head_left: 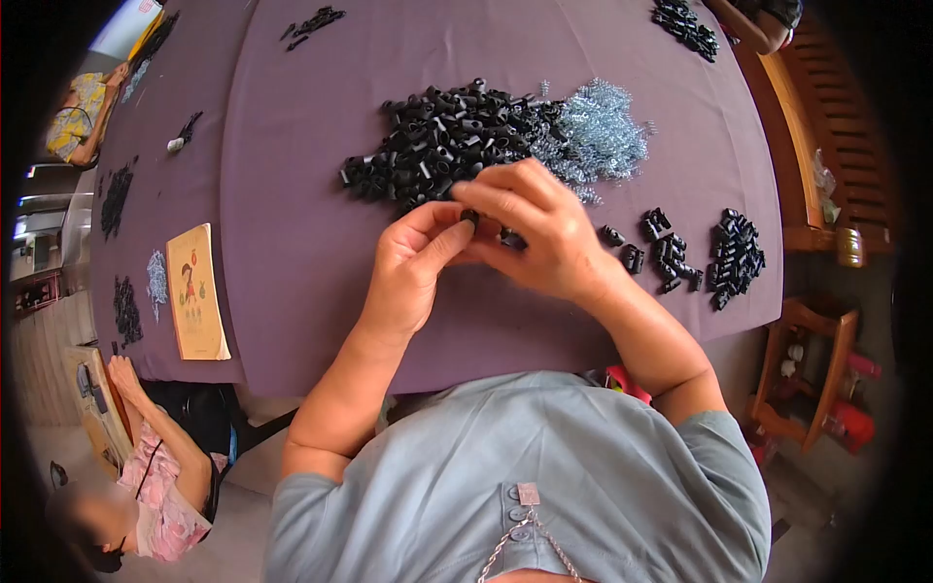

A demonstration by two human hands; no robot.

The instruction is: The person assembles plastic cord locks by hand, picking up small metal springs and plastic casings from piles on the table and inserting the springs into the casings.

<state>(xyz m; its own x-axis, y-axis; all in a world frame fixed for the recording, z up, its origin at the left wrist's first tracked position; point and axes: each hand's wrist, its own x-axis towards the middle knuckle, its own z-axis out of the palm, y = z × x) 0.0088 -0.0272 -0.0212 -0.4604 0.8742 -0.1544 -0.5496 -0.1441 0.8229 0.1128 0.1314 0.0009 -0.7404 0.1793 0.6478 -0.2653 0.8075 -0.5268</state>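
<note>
Both my hands meet over the cloth-covered table, just in front of a heap of small black plastic tubes (428, 136). Between thumb and fingers, my left hand (408, 262) pinches a small black plastic piece (470, 218). My right hand (544, 228) is curled close beside it, fingertips near that piece and slightly blurred. Another black piece (510, 237) shows under the right fingers, partly hidden by them. A pile of silvery coil springs (603, 126) lies against the right side of the heap.
Black cylindrical pieces (671, 253) lie right of my hands, with a denser cluster (737, 257) near the table edge. A booklet (196, 291) rests at left. More black parts (685, 29) sit far right. Co-workers sit around; one hand (124, 374) touches the left edge.
</note>
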